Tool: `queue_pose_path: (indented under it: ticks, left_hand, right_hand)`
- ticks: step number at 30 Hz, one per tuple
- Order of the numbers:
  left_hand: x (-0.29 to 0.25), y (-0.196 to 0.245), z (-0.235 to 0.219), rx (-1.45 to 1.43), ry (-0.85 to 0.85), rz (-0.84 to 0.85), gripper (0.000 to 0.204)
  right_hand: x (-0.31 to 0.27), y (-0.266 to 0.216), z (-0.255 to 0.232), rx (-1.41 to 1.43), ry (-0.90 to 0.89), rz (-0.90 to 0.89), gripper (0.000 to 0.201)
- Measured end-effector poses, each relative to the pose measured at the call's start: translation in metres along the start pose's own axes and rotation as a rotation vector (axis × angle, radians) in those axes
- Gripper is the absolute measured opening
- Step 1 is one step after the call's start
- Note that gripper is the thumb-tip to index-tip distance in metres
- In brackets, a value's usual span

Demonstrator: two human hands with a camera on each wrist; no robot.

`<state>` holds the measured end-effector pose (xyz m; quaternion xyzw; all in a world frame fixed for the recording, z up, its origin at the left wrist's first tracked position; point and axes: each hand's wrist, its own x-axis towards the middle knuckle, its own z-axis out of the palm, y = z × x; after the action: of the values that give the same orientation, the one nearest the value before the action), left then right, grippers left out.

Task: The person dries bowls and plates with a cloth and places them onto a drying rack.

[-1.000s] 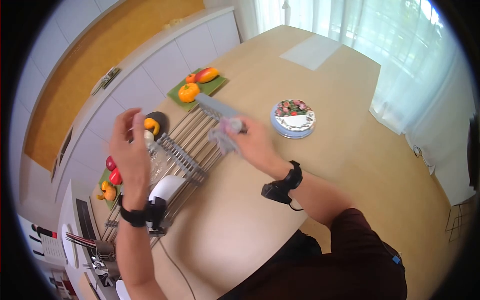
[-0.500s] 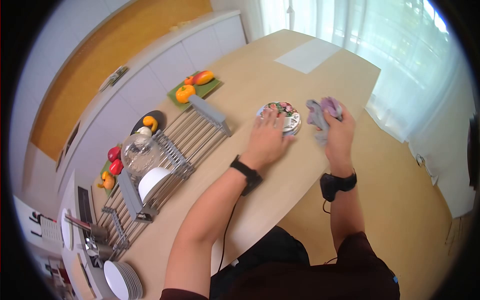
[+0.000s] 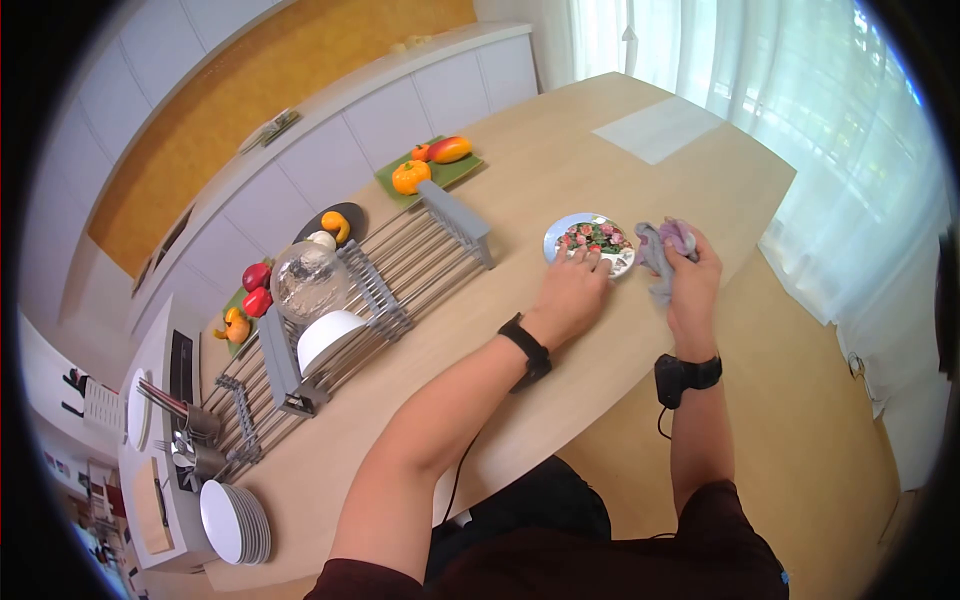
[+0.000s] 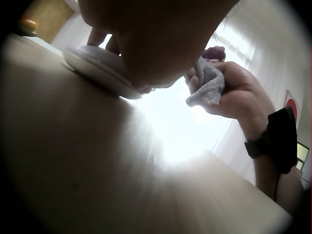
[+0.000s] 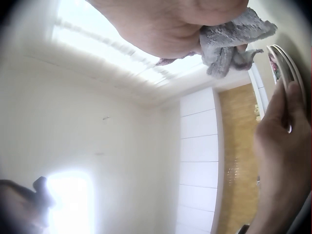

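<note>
A stack of plates (image 3: 592, 233) with a flower pattern on top sits on the wooden table (image 3: 520, 180), and shows edge-on in the left wrist view (image 4: 95, 62). My left hand (image 3: 588, 268) reaches over its near rim, fingers on top and thumb at the edge. Just right of the plates, my right hand (image 3: 682, 258) grips a crumpled grey-purple cloth (image 3: 660, 245). The same cloth (image 4: 207, 84) hangs from that fist, and in the right wrist view the cloth (image 5: 229, 41) sits beside the plate rims (image 5: 280, 61).
A metal dish rack (image 3: 400, 275) to the left holds an upturned glass bowl (image 3: 308, 280) and a white bowl (image 3: 328, 340). Behind it lie a green tray of peppers (image 3: 432, 168) and a black plate (image 3: 338, 222). A stack of white plates (image 3: 235, 520) and a cutlery holder (image 3: 190, 440) stand at the near left.
My left hand left the rack and went right to the flowered plates, its fingers now drawn back to the near rim. The right hand carried the cloth from the rack to beside the plates.
</note>
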<state>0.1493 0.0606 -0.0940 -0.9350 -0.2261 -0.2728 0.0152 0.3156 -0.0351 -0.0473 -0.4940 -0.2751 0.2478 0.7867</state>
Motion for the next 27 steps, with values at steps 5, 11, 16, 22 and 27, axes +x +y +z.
queue_pose_path:
  ticks: [5,11,16,22,27]
  left_hand:
    - [0.008,0.002,-0.026,-0.194,0.164,-0.075,0.013]
    - [-0.007,0.007,-0.103,-0.531,0.342,-0.62,0.02]
    - [-0.07,-0.017,-0.159,-1.236,0.567,-0.811,0.022]
    - [-0.146,-0.037,-0.219,-1.377,0.486,-0.837,0.019]
    - [-0.187,-0.051,-0.232,-1.41,0.544,-0.85,0.026]
  right_hand:
    - [0.002,0.011,0.007,-0.048,0.043,-0.116,0.028]
    - [-0.052,-0.007,0.075,-0.478,-0.324,-0.68,0.051]
    - [-0.094,-0.012,0.147,-0.383,-0.645,-0.956,0.051]
    - [-0.119,-0.009,0.208,-0.448,-0.694,-0.97,0.034]
    - [-0.115,-0.002,0.241,-0.462,-0.715,-0.432,0.027]
